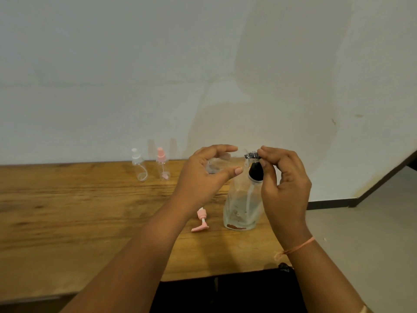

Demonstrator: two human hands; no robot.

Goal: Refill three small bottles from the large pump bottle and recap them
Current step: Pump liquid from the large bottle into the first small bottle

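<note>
Left hand (203,177): hovering above the bench (79,211), left of the pump; its fingers (223,148) and thumb are curling in a narrow C around a small clear bottle (215,166).
Small clear bottle: sitting uncapped in that grip, lifted off the bench, its mouth pointing towards the pump spout; it is blurred, so I cannot tell whether any liquid is in it.
Right hand (284,184): reaching over the top of the large pump bottle (241,208); its fingers (268,152) are pinching the silvery pump head (252,155), thumb side tucked against the black collar (256,172).
Large pump bottle: standing upright on the bench near its right end, clear-walled, holding only a low layer of liquid and showing a brownish mark at the base.
Pink pump cap (200,220): lying on its side on the bench, just left of the large bottle's base, below the left wrist.
White-capped small bottle (138,166): standing upright at the back of the bench by the wall (135,64), capped, well apart from both hands.
Pink-capped small bottle (163,164): standing just right of the white-capped one, also capped, its dip tube showing inside.
Thread band (295,247): circling the right wrist, orange, a loose end hanging off.
</note>
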